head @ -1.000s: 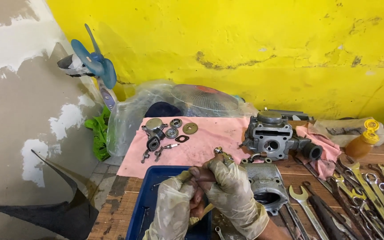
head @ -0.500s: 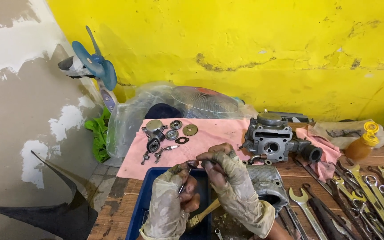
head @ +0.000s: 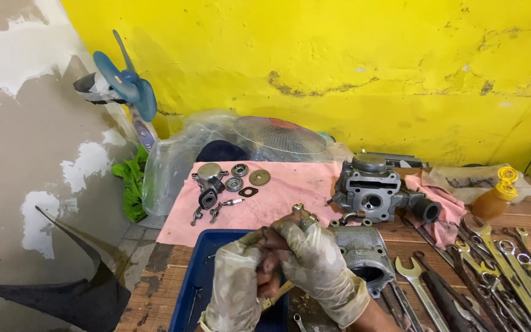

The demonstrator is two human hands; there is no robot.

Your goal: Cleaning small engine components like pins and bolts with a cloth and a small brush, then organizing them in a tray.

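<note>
both gloved hands are closing together over the blue tray (head: 201, 280), the right hand (head: 314, 264) pinching a small metal fitting (head: 304, 216) at its 12 o'clock. the left hand (head: 238, 286) is curling shut beside it, what it grips hidden. the grey engine casing (head: 373, 192) is sitting at 2 o'clock.

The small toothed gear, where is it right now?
In the head view, the small toothed gear lies on the pink cloth, left of centre, right of two round bearings.
</note>
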